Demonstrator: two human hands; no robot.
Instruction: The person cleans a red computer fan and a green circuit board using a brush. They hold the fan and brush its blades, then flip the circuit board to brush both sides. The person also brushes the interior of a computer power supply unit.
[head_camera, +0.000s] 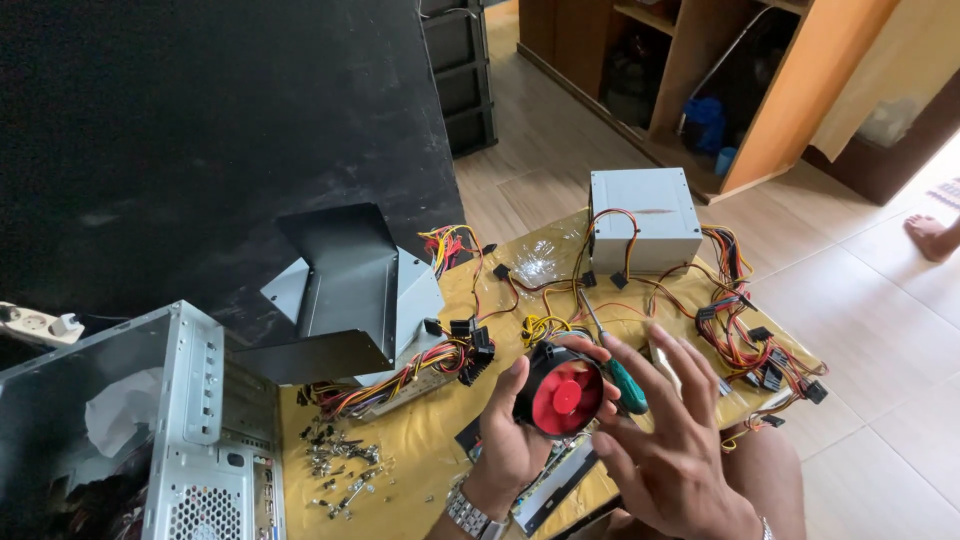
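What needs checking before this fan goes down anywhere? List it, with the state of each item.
1. Grip on the red fan: left hand wraps its black housing; ok.
2. Right hand: fingers spread, only the tips at the fan's edge, nothing held; ok.
3. Green-handled screwdriver: lies just behind the fan, under the right fingers, in the way; not ok.
4. Loose screws: scattered on the yellow cloth near the open computer case, not gathered; not ok.
5. Cables from the grey power supply: sprawled across the cloth around the hands; not ok.
6. Fan's own lead and underside: hidden; cannot tell.
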